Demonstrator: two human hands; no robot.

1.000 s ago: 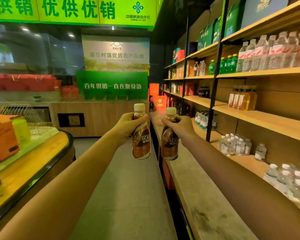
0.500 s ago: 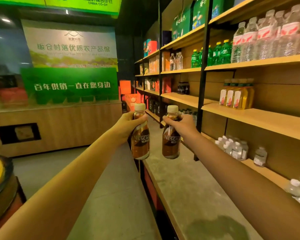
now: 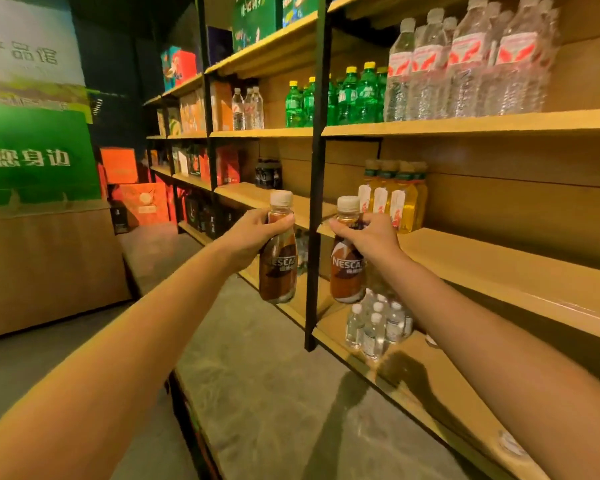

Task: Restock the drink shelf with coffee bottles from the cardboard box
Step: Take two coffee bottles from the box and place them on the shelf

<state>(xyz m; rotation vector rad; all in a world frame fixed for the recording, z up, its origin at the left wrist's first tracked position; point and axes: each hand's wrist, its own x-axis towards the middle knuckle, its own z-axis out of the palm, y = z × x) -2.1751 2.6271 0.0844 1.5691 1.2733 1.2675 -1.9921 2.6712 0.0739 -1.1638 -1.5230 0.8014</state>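
A dim shop aisle runs along a wall of wooden shelving on black metal uprights. On the upper board stand tall clear water bottles and, to their left, green bottles with yellow caps. One board lower, a cluster of yellow drink bottles stands at the left end of the middle shelf. Below that, small water bottles are grouped on the bottom board, above a grey stone-look ledge. Far left are a green banner with white characters, orange cartons and a wooden counter.

Both bare arms reach forward. The left hand grips the left coffee bottle, its fingers curled round the neck just under the cream cap. The right hand grips the right coffee bottle the same way, with its fingers wrapped round the neck from the right. Both bottles are upright and held in the air, labels facing the camera, and neither rests on a board. A black upright shows between them. The right coffee bottle hangs in front of the middle shelf's front edge, just left of the yellow drink bottles.
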